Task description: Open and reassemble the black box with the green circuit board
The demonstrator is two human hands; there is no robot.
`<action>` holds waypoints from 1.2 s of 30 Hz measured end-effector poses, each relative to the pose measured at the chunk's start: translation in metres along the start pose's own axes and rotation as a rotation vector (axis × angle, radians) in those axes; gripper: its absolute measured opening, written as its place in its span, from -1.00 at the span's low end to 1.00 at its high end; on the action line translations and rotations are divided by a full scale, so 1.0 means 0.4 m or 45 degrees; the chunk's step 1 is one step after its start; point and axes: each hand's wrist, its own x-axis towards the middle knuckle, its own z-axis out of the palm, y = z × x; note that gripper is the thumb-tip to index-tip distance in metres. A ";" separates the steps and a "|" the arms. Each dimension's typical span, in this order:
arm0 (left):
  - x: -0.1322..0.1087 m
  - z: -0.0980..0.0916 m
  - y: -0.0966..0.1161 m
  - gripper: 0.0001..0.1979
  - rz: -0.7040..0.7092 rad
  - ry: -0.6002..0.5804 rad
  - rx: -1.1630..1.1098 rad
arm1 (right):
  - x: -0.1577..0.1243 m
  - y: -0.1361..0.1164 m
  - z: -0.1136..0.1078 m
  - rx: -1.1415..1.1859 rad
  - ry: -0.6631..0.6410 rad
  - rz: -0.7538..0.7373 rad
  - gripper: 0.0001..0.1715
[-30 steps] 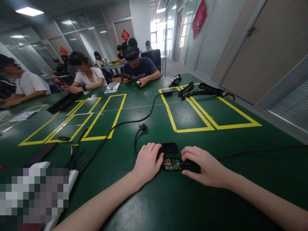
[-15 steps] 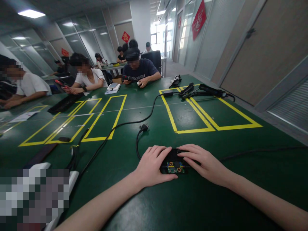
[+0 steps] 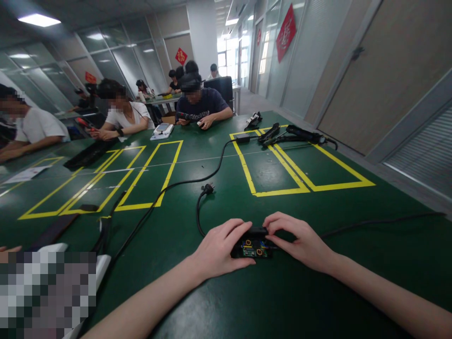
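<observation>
A power adapter lies opened on the green table, its circuit board (image 3: 252, 250) with copper-wound coils showing. Behind the board a black cover (image 3: 257, 231) stands tilted up. My left hand (image 3: 221, 249) wraps round the left end of the adapter, fingers at the far side and thumb along the near edge. At the right end of the cover, my right hand (image 3: 300, 238) pinches its edge between thumb and fingers. A power plug (image 3: 209, 189) lies beyond my left hand, its lead running back towards the adapter. Another black cable (image 3: 370, 221) leads off to the right.
Yellow tape rectangles (image 3: 282, 192) mark the table. A long black cable (image 3: 183, 181) crosses it to a small black box (image 3: 243, 140). Dark tool-like items (image 3: 303, 134) lie at the far right. A white scale-like device (image 3: 162, 131) stands near people seated opposite.
The black cover has tipped up from a flatter position. My right fingers have drawn from stretched over it into a pinch at its edge. The view has shifted slightly.
</observation>
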 end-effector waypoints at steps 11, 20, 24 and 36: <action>-0.005 -0.007 -0.001 -0.42 0.099 0.034 0.007 | -0.004 -0.002 0.005 -0.064 -0.048 -0.213 -0.70; -0.005 -0.009 -0.003 -0.60 0.207 0.099 -0.014 | -0.004 -0.026 -0.003 -0.129 -0.269 -0.139 -0.73; -0.008 -0.009 0.000 -0.55 0.133 0.058 -0.016 | 0.003 -0.029 0.000 -0.132 -0.216 -0.183 -0.73; 0.008 -0.004 0.003 -0.51 -0.001 0.017 -0.138 | 0.004 -0.031 0.013 -0.202 -0.204 -0.224 -0.70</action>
